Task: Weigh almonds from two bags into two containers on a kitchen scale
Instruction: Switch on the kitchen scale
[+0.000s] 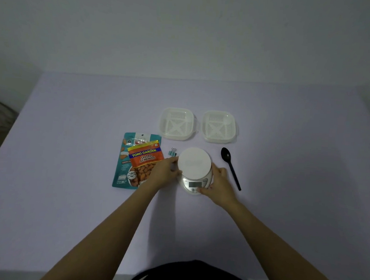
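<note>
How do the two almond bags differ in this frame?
The orange bag is smaller than the teal bag. The orange bag lies tilted on the teal bag. The orange bag reads "salted almonds"; the teal bag carries an "unsalted" badge. Both lie flat left of the scale.

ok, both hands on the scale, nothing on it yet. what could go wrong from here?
1. The left hand and right hand both grip the scale, with the left fingers against the rim of the white platform. If it is zeroed under that pressure, readings may be off.
2. The binder clip lies close to the scale's left side. Shifting the scale could catch it under the platform and skew the weight.
</note>
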